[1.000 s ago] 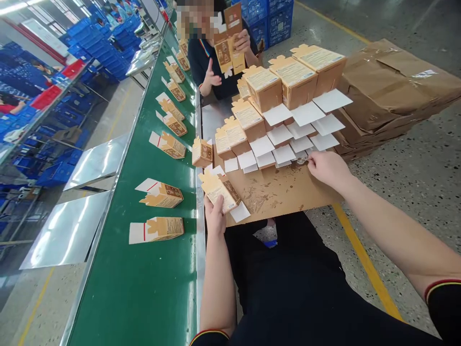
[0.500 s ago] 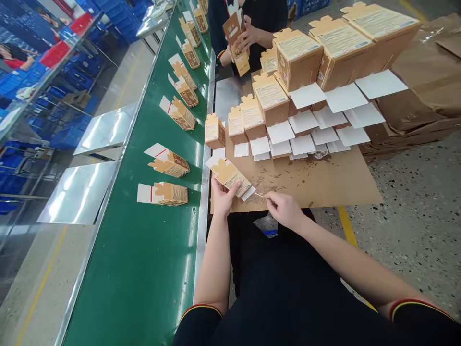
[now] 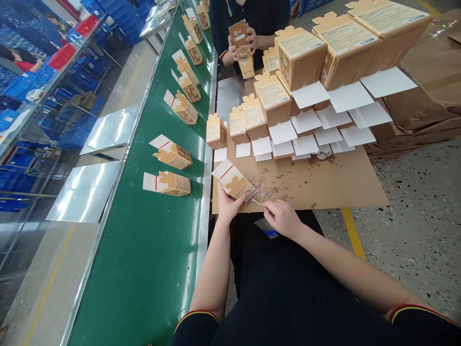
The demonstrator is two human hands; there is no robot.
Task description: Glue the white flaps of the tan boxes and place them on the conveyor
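Gripping a small tan carton [image 3: 235,182] at the near edge of the cardboard sheet [image 3: 324,185], the left hand [image 3: 226,204] clasps its lower end, and the carton's white flap points away. The right hand [image 3: 283,217] is pinched around a thin stick [image 3: 256,202] (its tip lies just beside the carton's near corner). Behind stand upright cartons [image 3: 273,101] in stacked rows. 2 flat cartons [image 3: 169,183] lie nearest on the green conveyor belt [image 3: 144,269]. A co-worker's hands [image 3: 252,41] hold another carton.

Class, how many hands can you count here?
4. The left hand holds a small carton; the right hand pinches a thin stick beside it; a co-worker's two hands grip a second carton farther back. Others may be hidden.
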